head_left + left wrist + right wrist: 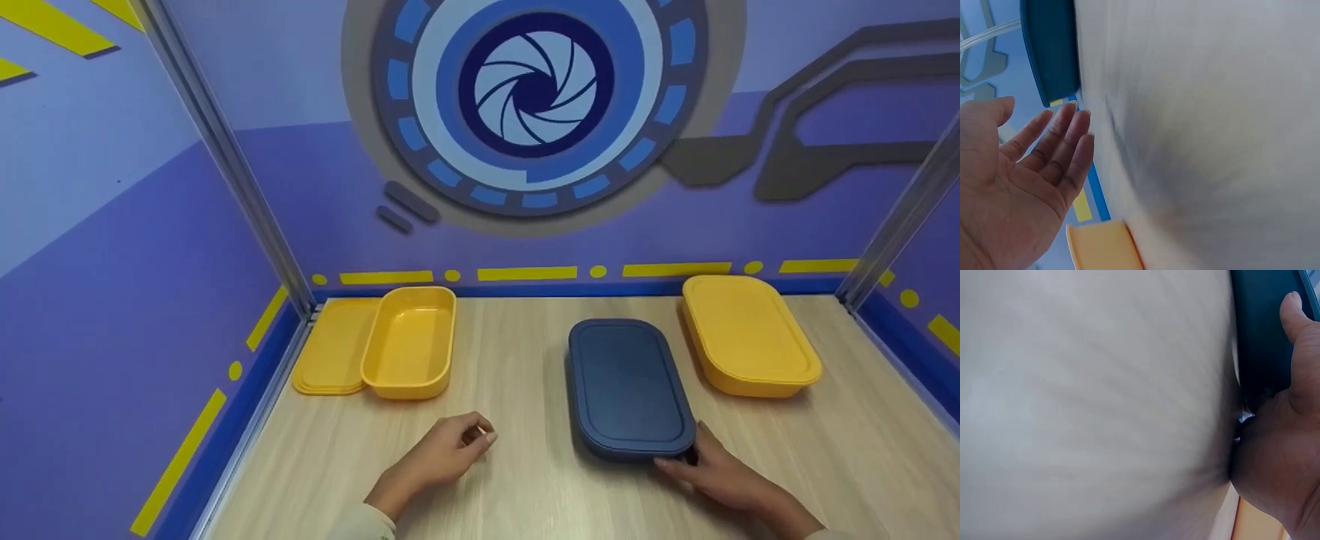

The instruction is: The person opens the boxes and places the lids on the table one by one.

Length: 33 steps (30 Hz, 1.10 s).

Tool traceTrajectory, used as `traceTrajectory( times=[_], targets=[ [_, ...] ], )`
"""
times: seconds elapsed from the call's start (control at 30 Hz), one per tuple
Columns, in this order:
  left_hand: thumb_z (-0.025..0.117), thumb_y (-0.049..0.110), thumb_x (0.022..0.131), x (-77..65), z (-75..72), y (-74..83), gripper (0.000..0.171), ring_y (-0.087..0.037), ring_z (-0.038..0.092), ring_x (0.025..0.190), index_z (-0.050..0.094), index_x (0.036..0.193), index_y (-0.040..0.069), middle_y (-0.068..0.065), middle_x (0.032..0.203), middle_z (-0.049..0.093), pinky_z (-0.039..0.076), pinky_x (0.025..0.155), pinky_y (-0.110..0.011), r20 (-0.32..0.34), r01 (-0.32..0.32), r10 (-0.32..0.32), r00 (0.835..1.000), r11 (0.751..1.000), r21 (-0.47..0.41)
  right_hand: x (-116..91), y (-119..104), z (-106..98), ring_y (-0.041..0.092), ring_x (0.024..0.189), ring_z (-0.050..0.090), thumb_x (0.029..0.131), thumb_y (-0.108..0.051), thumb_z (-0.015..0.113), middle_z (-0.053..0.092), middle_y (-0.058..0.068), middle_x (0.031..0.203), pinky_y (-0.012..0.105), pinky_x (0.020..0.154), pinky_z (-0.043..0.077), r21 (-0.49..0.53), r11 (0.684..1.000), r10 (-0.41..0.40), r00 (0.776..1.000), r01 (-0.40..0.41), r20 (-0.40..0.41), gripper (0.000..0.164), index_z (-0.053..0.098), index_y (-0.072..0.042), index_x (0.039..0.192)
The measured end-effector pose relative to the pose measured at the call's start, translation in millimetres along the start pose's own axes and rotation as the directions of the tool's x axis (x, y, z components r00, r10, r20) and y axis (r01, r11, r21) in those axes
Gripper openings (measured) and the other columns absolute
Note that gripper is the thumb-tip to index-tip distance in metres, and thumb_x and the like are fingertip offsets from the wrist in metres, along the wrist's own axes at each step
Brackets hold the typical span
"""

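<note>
Holds nothing in the left hand (454, 450), with fingers relaxed and slightly bent, above the pale wooden table (517, 495) and just nearer than the open yellow container (409, 391). Grips a lidded dark blue container (632, 386) at its near right corner with the right hand (716, 469), thumb at the near side, other fingers mostly hidden. Cannot tell whether lifted at that corner. Sits right of the table's middle, long side running away from the person. Shows a closed yellow container (750, 330) beyond to the right and, just left of the open one, a flat yellow lid (334, 349). Ends at a blue-purple back wall (300, 195).
</note>
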<state>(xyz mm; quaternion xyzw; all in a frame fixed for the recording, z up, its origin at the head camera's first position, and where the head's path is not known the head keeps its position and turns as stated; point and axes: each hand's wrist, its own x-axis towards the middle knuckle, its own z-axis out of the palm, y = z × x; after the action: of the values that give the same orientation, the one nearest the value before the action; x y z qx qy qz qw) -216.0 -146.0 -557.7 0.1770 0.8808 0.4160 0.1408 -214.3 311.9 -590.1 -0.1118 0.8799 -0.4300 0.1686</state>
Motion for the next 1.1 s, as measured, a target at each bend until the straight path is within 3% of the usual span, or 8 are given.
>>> traceTrajectory(
  times=[0.07,0.17,0.37,0.53,0.63,0.77,0.93,1.1],
  targets=[
    [0.058,0.043,0.11,2.0,4.1,2.1,0.028,-0.005,0.065,0.09,0.072,0.118,0.021,0.007,0.1,0.072,0.054,0.082,-0.024,0.008,0.006,-0.006,1.0,1.0,-0.03,1,-1,0,0.05,0.164,0.013,0.103,-0.045,0.07,0.011,0.028,0.178,0.06,0.13,0.024,0.005,1.0,0.003,1.0,-0.003,0.0,0.101,0.006,-0.009,0.173],
    [0.058,0.045,0.11,4.5,9.8,5.9,0.027,-0.004,0.064,0.09,0.072,0.119,0.023,0.009,0.099,0.071,0.053,0.082,-0.023,0.012,0.027,-0.027,1.0,0.999,-0.039,2,-1,0,0.053,0.163,0.008,0.103,-0.044,0.07,0.007,0.029,0.178,0.075,0.127,0.014,0.029,0.999,0.015,1.0,-0.015,0.012,0.103,0.003,-0.007,0.173],
    [0.058,0.046,0.11,14.7,26.5,17.9,0.039,-0.004,0.065,0.096,0.068,0.132,0.015,0.009,0.107,0.07,0.056,0.089,-0.029,-0.002,0.011,-0.011,1.0,1.0,-0.028,4,-1,-2,0.054,0.164,-0.002,0.102,-0.045,0.07,0.0,0.027,0.179,0.078,0.126,-0.003,0.048,0.997,0.058,0.997,-0.06,0.045,0.107,-0.001,-0.009,0.173],
    [0.058,0.048,0.109,25.4,47.6,33.8,0.047,-0.013,0.065,0.121,0.06,0.144,0.017,0.003,0.13,0.067,0.056,0.106,-0.041,-0.004,-0.039,0.04,0.999,0.996,0.077,6,2,-4,0.051,0.165,-0.003,0.103,-0.044,0.07,-0.004,0.027,0.179,0.078,0.126,-0.005,0.073,0.994,0.079,0.994,-0.084,0.076,0.107,-0.004,-0.01,0.173],
    [0.059,0.048,0.108,31.1,60.1,45.2,0.052,-0.019,0.055,0.142,0.054,0.151,0.02,-0.002,0.151,0.054,0.049,0.117,-0.046,-0.029,-0.082,0.086,0.996,0.987,0.141,6,3,-5,0.05,0.165,-0.006,0.103,-0.043,0.07,-0.007,0.026,0.179,0.077,0.126,-0.007,0.101,0.989,0.096,0.991,-0.105,0.091,0.107,-0.005,-0.011,0.173],
    [0.059,0.054,0.106,36.6,74.0,63.7,0.061,-0.026,0.04,0.156,0.047,0.157,0.024,-0.005,0.168,0.034,0.042,0.125,-0.049,-0.091,-0.135,0.156,0.983,0.968,0.21,5,2,-6,0.051,0.165,-0.007,0.104,-0.041,0.07,-0.007,0.027,0.179,0.078,0.125,-0.007,0.111,0.988,0.097,0.99,-0.109,0.103,0.106,-0.004,-0.011,0.173],
    [0.053,0.066,0.105,44.1,91.8,84.3,0.071,-0.026,0.033,0.16,0.045,0.159,0.021,-0.006,0.172,0.03,0.037,0.128,-0.05,-0.08,-0.228,0.275,0.958,0.902,0.367,3,0,-4,0.051,0.164,-0.001,0.104,-0.042,0.068,-0.004,0.028,0.179,0.079,0.125,-0.002,0.089,0.992,0.083,0.991,-0.092,0.102,0.103,-0.001,-0.012,0.173],
    [0.045,0.067,0.107,60.2,112.4,91.3,0.066,-0.025,0.035,0.16,0.052,0.153,0.021,-0.006,0.168,0.04,0.034,0.129,-0.048,-0.019,-0.301,0.38,0.925,0.761,0.575,4,-2,-5,0.056,0.163,-0.012,0.104,-0.043,0.068,-0.007,0.028,0.179,0.081,0.123,-0.005,0.088,0.989,0.111,0.987,-0.121,0.112,0.105,-0.005,-0.011,0.173]
  ],
)
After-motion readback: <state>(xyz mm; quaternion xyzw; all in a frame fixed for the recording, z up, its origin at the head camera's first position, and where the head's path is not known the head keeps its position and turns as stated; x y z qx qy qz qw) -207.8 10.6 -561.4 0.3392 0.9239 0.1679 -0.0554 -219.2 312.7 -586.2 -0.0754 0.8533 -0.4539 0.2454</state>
